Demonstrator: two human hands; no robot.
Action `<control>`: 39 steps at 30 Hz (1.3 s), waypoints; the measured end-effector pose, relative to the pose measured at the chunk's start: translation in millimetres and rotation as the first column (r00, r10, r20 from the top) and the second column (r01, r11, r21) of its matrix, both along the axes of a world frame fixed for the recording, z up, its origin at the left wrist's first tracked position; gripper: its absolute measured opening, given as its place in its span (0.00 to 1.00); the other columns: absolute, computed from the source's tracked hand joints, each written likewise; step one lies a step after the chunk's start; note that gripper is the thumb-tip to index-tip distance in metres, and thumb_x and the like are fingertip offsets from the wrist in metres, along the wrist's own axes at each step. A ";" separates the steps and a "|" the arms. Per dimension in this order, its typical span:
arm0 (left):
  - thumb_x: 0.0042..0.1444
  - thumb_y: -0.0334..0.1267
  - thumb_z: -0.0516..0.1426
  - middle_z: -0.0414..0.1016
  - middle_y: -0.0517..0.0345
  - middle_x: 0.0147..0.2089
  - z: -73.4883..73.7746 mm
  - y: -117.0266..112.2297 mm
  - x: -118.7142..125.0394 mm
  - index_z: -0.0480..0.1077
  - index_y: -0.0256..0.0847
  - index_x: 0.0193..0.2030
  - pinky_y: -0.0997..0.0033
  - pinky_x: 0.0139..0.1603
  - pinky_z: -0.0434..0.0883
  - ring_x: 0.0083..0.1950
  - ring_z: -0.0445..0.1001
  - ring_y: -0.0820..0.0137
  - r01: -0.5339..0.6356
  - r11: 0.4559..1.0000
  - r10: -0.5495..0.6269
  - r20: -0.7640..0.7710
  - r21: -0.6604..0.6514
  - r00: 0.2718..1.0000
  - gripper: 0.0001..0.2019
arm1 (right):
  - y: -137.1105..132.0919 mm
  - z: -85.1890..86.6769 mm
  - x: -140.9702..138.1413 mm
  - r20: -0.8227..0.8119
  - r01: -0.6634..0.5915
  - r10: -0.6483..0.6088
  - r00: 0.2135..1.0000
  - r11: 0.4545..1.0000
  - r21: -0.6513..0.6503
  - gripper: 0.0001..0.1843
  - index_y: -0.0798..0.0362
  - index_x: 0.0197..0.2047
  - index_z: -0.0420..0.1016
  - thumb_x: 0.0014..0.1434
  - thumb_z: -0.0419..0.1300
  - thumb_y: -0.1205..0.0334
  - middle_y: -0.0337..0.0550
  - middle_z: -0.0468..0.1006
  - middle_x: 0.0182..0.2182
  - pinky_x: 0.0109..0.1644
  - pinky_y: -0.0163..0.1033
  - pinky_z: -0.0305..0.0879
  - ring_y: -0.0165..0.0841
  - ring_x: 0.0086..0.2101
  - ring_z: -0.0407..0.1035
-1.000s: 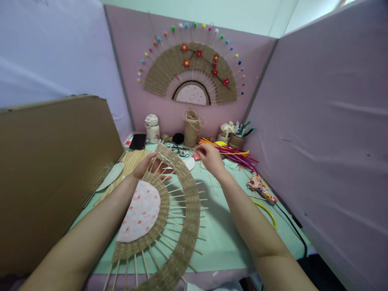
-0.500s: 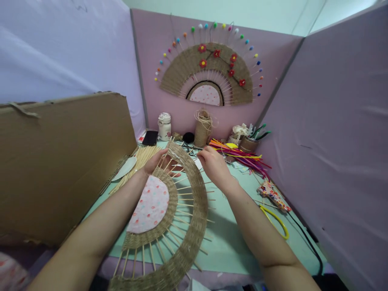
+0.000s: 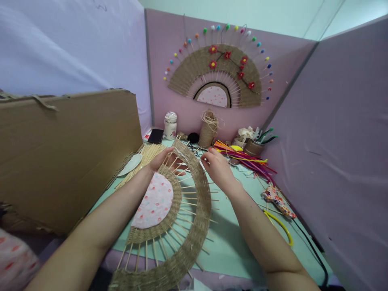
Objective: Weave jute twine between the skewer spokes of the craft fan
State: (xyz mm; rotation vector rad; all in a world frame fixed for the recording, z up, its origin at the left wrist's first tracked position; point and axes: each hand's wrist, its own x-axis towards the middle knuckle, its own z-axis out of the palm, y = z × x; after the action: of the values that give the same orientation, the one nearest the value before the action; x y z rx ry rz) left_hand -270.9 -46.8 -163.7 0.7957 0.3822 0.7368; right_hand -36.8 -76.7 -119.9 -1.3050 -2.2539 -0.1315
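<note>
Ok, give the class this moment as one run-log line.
left hand: holding woven fan | right hand: beside fan's outer band, grip unclear | twine spool: upright, back of table

The left grip (image 3: 160, 159) holds a fan (image 3: 203, 202) (woven).

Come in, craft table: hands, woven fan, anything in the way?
Left hand gripping tan half-round woven fan with wooden ribs. Right hand pinched near its outer band, any held item unclear. Brown cardboard panel left of fan, seemingly out of way.

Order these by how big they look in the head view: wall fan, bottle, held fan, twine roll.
Largest to smallest:
held fan
wall fan
twine roll
bottle
Being nearest enlarges the held fan.
</note>
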 end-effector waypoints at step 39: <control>0.60 0.52 0.48 0.78 0.45 0.43 2.8 -3.2 2.4 0.72 0.34 0.49 0.56 0.45 0.72 0.46 0.75 0.56 0.052 0.998 -0.051 -0.011 0.035 0.999 0.24 | -8.2 1.8 -2.0 0.185 0.104 -0.098 0.978 0.994 -0.022 0.13 0.47 0.44 0.73 0.63 0.48 0.61 0.42 0.80 0.34 0.32 0.36 0.53 0.35 0.33 0.72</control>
State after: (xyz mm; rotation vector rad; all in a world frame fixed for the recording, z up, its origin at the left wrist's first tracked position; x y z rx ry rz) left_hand -268.5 -50.0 -160.9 0.8401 0.3577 0.6931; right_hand -38.8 -84.9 -118.1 -1.4792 -2.3501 -0.2641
